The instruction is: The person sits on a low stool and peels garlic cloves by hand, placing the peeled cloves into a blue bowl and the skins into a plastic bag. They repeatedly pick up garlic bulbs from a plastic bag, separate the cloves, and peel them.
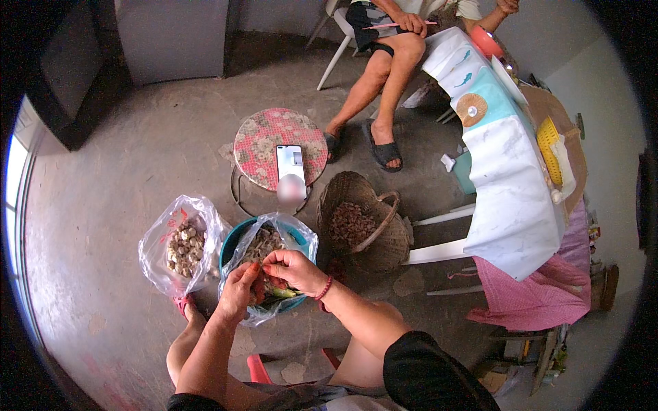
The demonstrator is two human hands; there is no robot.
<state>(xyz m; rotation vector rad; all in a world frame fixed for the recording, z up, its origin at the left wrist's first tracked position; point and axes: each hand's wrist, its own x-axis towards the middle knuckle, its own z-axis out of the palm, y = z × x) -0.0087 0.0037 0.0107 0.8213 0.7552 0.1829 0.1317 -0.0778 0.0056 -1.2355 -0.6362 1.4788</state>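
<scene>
My left hand (238, 288) and my right hand (297, 271) meet over a teal basin (226, 241), thumbs and fingertips pinched close together. Anything between them is too small and covered to make out. Reddish stains mark the fingertips. A clear plastic bag (307, 234) lines the basin, which holds dry papery skins (264, 244) and a yellow-green scrap (284, 293). Left of it, garlic bulbs (186, 249) fill an open clear plastic bag (154, 241). To the right stands a wicker basket (383, 251) with an arched handle, containing reddish-brown cloves (352, 223).
A phone (290, 159) lies on a round stool (257, 138) with a floral cover. Beyond it sits another person (383, 67), holding a thin pink stick (393, 24). On the right a table with a marbled cloth (506, 174) bears a yellow basket (549, 149); pink cloth (534, 298) hangs nearby.
</scene>
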